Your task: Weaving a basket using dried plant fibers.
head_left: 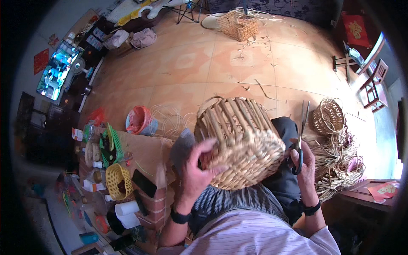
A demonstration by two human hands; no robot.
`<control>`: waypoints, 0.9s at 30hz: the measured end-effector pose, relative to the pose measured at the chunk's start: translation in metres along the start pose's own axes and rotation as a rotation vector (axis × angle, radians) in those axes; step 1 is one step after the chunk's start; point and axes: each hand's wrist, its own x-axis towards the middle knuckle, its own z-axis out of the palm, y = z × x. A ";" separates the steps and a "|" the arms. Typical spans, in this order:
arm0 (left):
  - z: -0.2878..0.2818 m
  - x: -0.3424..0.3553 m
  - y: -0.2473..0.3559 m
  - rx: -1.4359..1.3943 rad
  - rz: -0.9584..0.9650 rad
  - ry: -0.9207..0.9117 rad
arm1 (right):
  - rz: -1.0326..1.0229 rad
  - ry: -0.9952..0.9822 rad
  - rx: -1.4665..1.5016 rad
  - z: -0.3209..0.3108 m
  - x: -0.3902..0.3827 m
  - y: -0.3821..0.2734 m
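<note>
A round basket of woven straw (248,161) rests on its side over my lap, its woven base turned up toward me and its upright ribs facing away. My left hand (199,170) grips the basket at its left side, thumb and fingers against the weave. My right hand (304,165) holds black-handled scissors (302,131) at the basket's right edge, with the long blades pointing up and away from me.
On the left stands a low table (148,151) with a phone, plastic baskets and rolls; beyond it sit a red-rimmed bucket (145,126) and loose wire. A small basket (323,119) and straw bundles (335,174) lie at right. A cane basket (238,29) stands farther back.
</note>
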 end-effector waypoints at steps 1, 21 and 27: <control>0.005 -0.014 0.004 0.090 0.044 -0.036 | 0.057 0.006 0.011 -0.003 -0.005 0.002; 0.031 -0.005 0.096 -0.561 -0.179 0.001 | -0.305 0.274 -0.167 -0.022 0.012 -0.040; 0.011 0.010 0.125 -0.131 0.353 0.095 | -0.676 0.448 -0.608 -0.060 0.026 -0.012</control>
